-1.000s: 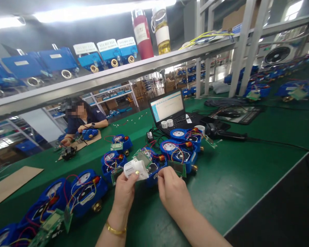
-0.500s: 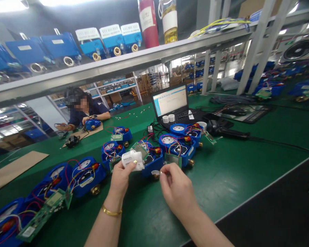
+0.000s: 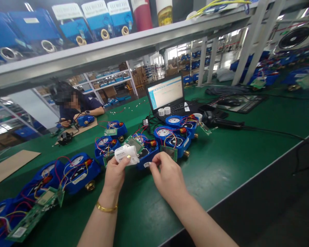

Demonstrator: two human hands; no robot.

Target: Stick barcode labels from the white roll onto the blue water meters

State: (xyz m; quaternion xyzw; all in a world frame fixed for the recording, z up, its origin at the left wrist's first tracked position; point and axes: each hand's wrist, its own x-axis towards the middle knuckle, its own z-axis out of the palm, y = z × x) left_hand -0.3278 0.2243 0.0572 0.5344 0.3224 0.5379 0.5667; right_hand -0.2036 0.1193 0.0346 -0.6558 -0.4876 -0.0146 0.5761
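Observation:
My left hand is closed round a small white roll of labels, held above the green bench. My right hand pinches a small white sticker between thumb and forefinger, just right of the roll. Directly behind both hands sits an open blue meter with red and yellow wires and a green circuit board. More open blue meters lie in a row to either side.
A laptop with a lit screen stands behind the meters, a black handheld scanner to its right. Another person works across the green bench at the left. A metal shelf overhead carries boxed blue meters. The bench edge runs diagonally at right.
My right hand has drawn closer to the roll with the sticker pinched. The view has tilted down slightly, so everything sits higher and nearer. My left hand keeps the roll.

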